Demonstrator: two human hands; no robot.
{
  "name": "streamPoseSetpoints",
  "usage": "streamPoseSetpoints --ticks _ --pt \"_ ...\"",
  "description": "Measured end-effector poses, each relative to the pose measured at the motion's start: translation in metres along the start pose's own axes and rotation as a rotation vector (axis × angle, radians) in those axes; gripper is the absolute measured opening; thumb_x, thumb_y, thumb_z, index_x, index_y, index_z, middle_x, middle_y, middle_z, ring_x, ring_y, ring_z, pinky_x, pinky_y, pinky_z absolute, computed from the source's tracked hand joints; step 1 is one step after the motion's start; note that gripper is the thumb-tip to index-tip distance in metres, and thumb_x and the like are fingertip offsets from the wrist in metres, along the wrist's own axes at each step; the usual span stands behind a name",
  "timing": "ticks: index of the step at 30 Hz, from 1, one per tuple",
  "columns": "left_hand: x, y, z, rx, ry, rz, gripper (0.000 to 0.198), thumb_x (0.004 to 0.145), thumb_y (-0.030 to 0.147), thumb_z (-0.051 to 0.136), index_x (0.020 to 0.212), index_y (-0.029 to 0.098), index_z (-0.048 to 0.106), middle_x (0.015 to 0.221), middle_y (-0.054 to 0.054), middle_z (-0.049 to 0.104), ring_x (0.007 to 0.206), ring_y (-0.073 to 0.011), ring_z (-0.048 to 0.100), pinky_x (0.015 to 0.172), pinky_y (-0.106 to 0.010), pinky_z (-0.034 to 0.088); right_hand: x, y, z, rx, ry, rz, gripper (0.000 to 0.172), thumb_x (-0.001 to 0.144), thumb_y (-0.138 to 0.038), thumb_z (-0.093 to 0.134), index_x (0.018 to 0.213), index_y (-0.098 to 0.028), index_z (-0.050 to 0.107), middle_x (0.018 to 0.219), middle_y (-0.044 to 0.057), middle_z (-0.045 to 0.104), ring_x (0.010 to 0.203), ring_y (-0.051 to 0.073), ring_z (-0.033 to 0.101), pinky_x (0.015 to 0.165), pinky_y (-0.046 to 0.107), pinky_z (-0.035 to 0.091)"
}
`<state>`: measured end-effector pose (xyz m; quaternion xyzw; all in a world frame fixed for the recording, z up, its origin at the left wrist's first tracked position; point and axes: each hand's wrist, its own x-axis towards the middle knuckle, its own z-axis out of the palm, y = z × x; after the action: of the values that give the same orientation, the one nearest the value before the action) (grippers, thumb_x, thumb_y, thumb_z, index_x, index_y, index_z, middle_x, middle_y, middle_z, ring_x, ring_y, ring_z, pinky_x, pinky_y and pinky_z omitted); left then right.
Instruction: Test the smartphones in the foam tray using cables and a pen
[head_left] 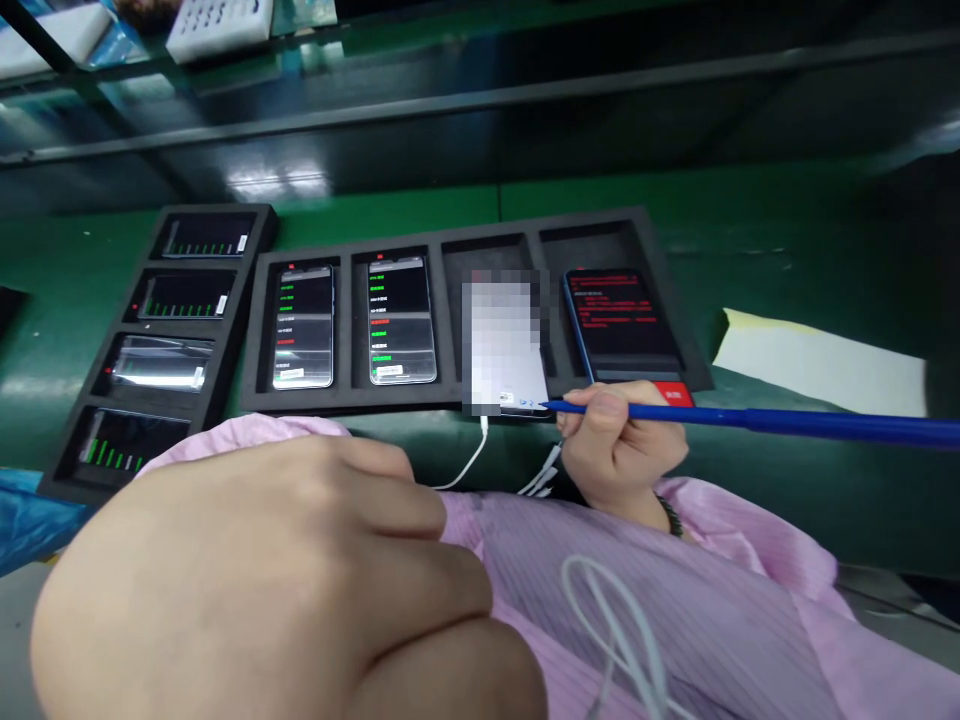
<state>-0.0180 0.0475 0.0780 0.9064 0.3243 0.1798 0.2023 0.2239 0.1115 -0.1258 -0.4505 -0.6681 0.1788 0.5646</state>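
My right hand (622, 445) is closed round a blue pen (705, 412). The pen's tip meets the lower edge of a phone (517, 370) with a white, partly pixelated screen; small blue marks show beside the tip. A white cable (480, 440) is plugged into this phone's bottom end. Just beyond my right hand, a phone (615, 320) shows red text on black and a red block at the bottom. My left hand (285, 580) looms large in front, its fingers curled into a fist; whatever may be inside is hidden.
A black foam tray (343, 330) carries the phones in separate slots, including two (304, 330) with coloured text lists. Left of it, another foam tray (251, 270) holds several phones. White paper (825, 365) lies on the green bench at right. A looped white cable (622, 620) hangs before the pink garment.
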Motion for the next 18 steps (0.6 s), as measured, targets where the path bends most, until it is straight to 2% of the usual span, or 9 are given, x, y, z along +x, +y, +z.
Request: streamPoseSetpoints --ticks 2,4,9,13,18 --pt "-0.002 0.001 0.002 -0.001 0.014 -0.027 0.041 0.096 0.013 0.037 0.065 0.023 0.061 0.053 0.003 0.049 0.052 -0.0134 0.045 0.058 -0.034 0.051 0.004 -0.003 0.0 -0.03 0.022 -0.105 0.013 0.091 -0.02 0.058 0.081 -0.021 0.066 0.055 -0.003 0.058 0.045 0.013 0.058 0.045 0.025 0.047" --pt "-0.003 0.002 0.004 0.001 0.039 -0.04 0.039 0.097 0.016 0.038 0.066 0.023 0.059 0.054 0.003 0.047 0.054 -0.0143 0.043 0.06 -0.036 0.049 0.007 -0.006 -0.001 -0.067 -0.008 -0.139 0.013 0.091 -0.019 0.058 0.081 -0.021 0.066 0.056 -0.003 0.058 0.047 0.013 0.059 0.047 0.024 0.047" --pt "0.0 -0.001 0.003 0.022 -0.011 0.025 0.034 0.095 0.012 0.043 0.068 0.024 0.06 0.056 0.003 0.047 0.055 -0.0145 0.042 0.056 -0.035 0.045 0.01 -0.01 -0.001 -0.11 -0.031 -0.157 0.016 0.092 -0.019 0.056 0.079 -0.021 0.065 0.056 -0.003 0.06 0.045 0.012 0.059 0.046 0.023 0.047" --pt "0.002 -0.004 0.003 0.04 -0.018 0.058 0.034 0.097 0.016 0.044 0.07 0.023 0.063 0.059 0.003 0.051 0.056 -0.0143 0.044 0.057 -0.035 0.048 0.012 -0.012 0.0 -0.133 -0.004 -0.173 0.02 0.093 -0.022 0.055 0.076 -0.021 0.064 0.055 -0.003 0.06 0.043 0.013 0.058 0.044 0.023 0.047" --pt "0.002 -0.001 0.003 0.032 0.019 -0.018 0.039 0.096 0.013 0.04 0.066 0.023 0.061 0.056 0.003 0.046 0.053 -0.0136 0.041 0.054 -0.034 0.045 0.011 -0.012 -0.002 -0.118 -0.004 -0.157 0.019 0.093 -0.022 0.056 0.077 -0.02 0.065 0.056 -0.002 0.061 0.045 0.012 0.059 0.046 0.022 0.048"
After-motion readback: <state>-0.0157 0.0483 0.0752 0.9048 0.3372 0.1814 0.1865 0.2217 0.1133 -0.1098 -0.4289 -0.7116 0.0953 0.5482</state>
